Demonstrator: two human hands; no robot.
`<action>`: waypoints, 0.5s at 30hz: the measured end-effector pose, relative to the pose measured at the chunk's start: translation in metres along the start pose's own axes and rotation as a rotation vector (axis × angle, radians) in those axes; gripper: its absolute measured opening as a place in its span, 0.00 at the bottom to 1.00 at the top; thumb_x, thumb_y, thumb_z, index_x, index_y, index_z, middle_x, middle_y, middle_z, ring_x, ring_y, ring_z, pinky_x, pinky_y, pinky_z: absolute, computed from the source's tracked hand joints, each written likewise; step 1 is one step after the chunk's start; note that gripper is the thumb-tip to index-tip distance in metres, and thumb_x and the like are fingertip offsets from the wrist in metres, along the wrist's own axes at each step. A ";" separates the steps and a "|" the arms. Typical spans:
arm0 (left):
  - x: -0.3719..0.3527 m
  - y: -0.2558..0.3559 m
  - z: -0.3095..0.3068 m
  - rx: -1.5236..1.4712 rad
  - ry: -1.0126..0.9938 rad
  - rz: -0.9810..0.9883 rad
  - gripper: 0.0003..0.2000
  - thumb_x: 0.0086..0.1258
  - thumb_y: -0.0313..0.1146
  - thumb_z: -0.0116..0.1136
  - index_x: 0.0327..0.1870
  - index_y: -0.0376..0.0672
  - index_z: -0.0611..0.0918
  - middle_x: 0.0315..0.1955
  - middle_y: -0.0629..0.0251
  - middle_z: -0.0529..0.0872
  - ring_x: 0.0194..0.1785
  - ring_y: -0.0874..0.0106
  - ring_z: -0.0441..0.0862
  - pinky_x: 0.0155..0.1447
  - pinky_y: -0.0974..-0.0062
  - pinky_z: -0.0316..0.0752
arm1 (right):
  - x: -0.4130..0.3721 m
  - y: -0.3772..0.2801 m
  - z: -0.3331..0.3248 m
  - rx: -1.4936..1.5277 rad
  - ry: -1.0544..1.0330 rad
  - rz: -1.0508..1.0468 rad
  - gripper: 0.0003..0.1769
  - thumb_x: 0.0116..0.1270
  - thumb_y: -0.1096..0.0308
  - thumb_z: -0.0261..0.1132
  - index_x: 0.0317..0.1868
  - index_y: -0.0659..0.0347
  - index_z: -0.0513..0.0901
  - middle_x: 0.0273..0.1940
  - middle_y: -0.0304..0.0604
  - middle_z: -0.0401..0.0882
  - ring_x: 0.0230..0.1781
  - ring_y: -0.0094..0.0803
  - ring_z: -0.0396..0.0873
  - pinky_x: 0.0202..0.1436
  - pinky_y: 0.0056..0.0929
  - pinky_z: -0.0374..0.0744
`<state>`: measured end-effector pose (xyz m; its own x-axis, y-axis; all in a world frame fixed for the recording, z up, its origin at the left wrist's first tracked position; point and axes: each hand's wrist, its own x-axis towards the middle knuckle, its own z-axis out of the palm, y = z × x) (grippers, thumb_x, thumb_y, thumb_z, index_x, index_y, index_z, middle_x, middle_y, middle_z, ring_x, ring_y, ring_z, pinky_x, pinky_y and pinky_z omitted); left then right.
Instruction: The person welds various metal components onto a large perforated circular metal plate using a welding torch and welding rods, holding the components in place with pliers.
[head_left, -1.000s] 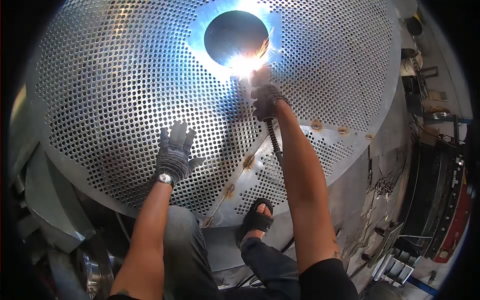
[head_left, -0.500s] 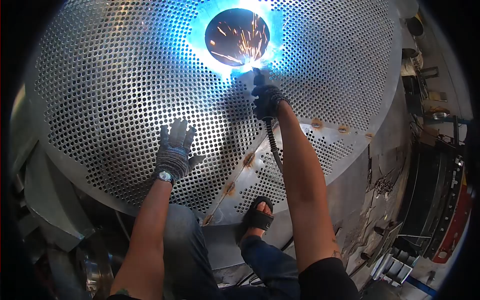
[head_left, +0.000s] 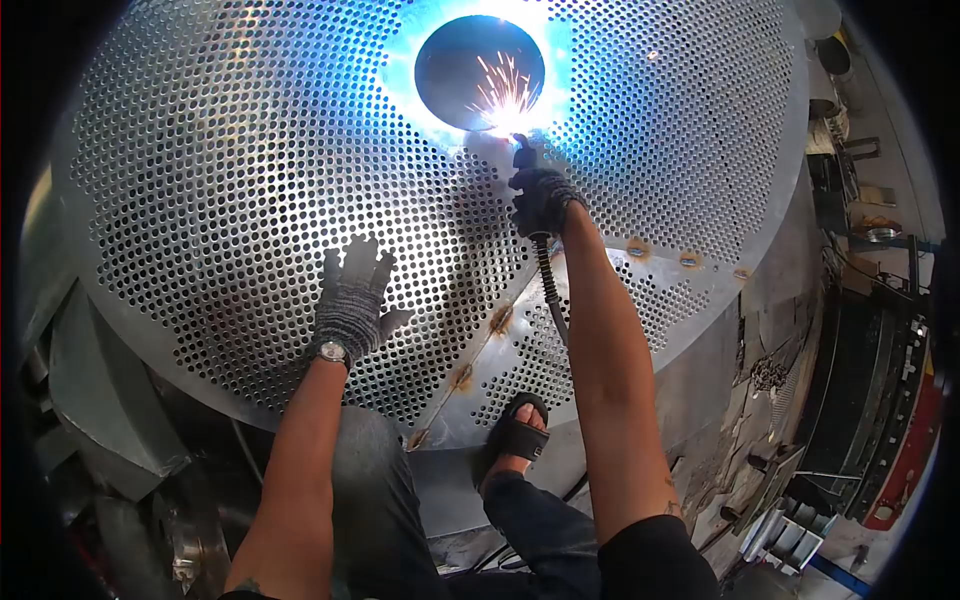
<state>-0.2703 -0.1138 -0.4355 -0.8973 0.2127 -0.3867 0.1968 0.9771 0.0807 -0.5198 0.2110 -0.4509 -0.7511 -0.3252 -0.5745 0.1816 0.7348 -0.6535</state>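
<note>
A large round perforated metal plate [head_left: 240, 170] fills the middle of the view, with a round hole [head_left: 470, 75] near its far side. My right hand [head_left: 543, 203], in a grey knit glove, is closed around a welding torch [head_left: 524, 153]. The torch tip meets the hole's near rim, where a bright arc throws orange sparks. A dark cable [head_left: 551, 290] trails from the torch under my right forearm. Gloved too, my left hand [head_left: 355, 297] lies flat on the plate with its fingers spread. Brown weld spots [head_left: 501, 319] dot the seams in the plate.
My sandalled foot [head_left: 523, 432] is at the plate's near edge. Bent sheet metal [head_left: 110, 390] stands to the left. On the right are a red and black machine part [head_left: 905, 450], metal pieces [head_left: 790, 535] and scattered scraps on the floor.
The sparks now form a tighter fan at the hole's near rim. The view has shifted very slightly; both hands keep nearly the same places on the plate.
</note>
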 end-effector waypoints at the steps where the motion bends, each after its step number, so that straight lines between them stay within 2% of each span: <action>1: 0.000 0.000 0.000 -0.002 0.003 -0.001 0.52 0.75 0.76 0.47 0.90 0.47 0.54 0.90 0.47 0.46 0.93 0.52 0.36 0.90 0.37 0.24 | -0.011 -0.010 -0.002 0.014 -0.001 0.022 0.22 0.54 0.63 0.82 0.50 0.54 0.88 0.36 0.40 0.91 0.35 0.36 0.89 0.41 0.41 0.90; 2: -0.001 0.000 0.001 -0.002 0.007 -0.002 0.52 0.76 0.75 0.48 0.90 0.47 0.54 0.90 0.47 0.46 0.93 0.52 0.36 0.90 0.37 0.24 | -0.013 -0.011 -0.003 0.389 -0.024 0.187 0.24 0.57 0.63 0.81 0.54 0.53 0.87 0.35 0.39 0.90 0.34 0.35 0.88 0.40 0.40 0.90; 4: -0.001 0.000 0.002 0.000 0.026 0.005 0.52 0.76 0.75 0.49 0.90 0.47 0.55 0.90 0.47 0.46 0.93 0.52 0.36 0.90 0.37 0.24 | -0.014 -0.016 -0.001 0.765 -0.044 0.350 0.26 0.60 0.64 0.79 0.59 0.52 0.86 0.34 0.39 0.89 0.34 0.33 0.88 0.39 0.39 0.90; 7: -0.002 -0.002 0.009 -0.029 0.079 0.024 0.51 0.75 0.74 0.52 0.90 0.46 0.57 0.90 0.47 0.47 0.93 0.52 0.36 0.90 0.37 0.24 | 0.001 -0.011 0.006 0.423 0.070 0.323 0.22 0.67 0.63 0.74 0.61 0.51 0.86 0.34 0.41 0.88 0.31 0.33 0.86 0.37 0.39 0.89; 10: -0.001 -0.002 0.008 -0.015 0.074 0.027 0.51 0.75 0.74 0.52 0.89 0.45 0.57 0.90 0.46 0.47 0.93 0.52 0.36 0.90 0.38 0.24 | -0.001 -0.003 -0.001 0.359 -0.030 0.227 0.22 0.66 0.60 0.74 0.60 0.52 0.88 0.40 0.44 0.91 0.36 0.36 0.89 0.44 0.43 0.90; 11: 0.000 -0.002 0.008 -0.023 0.074 0.022 0.51 0.75 0.73 0.52 0.89 0.45 0.58 0.90 0.46 0.47 0.93 0.51 0.36 0.90 0.38 0.24 | -0.002 0.002 -0.003 -0.354 0.035 -0.142 0.23 0.61 0.59 0.76 0.57 0.53 0.89 0.43 0.44 0.92 0.40 0.38 0.90 0.49 0.45 0.89; 13: -0.001 -0.002 0.009 -0.051 0.072 0.018 0.51 0.75 0.74 0.52 0.89 0.45 0.58 0.90 0.46 0.48 0.93 0.52 0.37 0.90 0.38 0.24 | 0.001 0.008 -0.001 -1.066 0.092 -0.514 0.25 0.55 0.58 0.78 0.54 0.54 0.90 0.46 0.45 0.93 0.45 0.40 0.91 0.54 0.46 0.89; 14: -0.001 -0.003 0.011 -0.042 0.083 0.022 0.51 0.75 0.74 0.51 0.89 0.46 0.58 0.90 0.46 0.48 0.93 0.52 0.37 0.90 0.38 0.24 | 0.003 0.006 0.002 -0.481 0.049 -0.256 0.26 0.52 0.57 0.79 0.53 0.55 0.90 0.47 0.45 0.93 0.49 0.41 0.91 0.58 0.45 0.87; 15: -0.001 -0.003 0.012 -0.032 0.096 0.028 0.51 0.76 0.74 0.50 0.89 0.47 0.58 0.90 0.47 0.47 0.93 0.52 0.37 0.90 0.38 0.24 | 0.003 0.005 0.001 -0.443 0.062 -0.241 0.23 0.61 0.56 0.74 0.55 0.56 0.89 0.46 0.50 0.92 0.48 0.43 0.91 0.57 0.48 0.87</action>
<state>-0.2651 -0.1171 -0.4461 -0.9256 0.2376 -0.2945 0.2108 0.9701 0.1199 -0.5200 0.2131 -0.4564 -0.7773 -0.4906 -0.3939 -0.2784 0.8296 -0.4839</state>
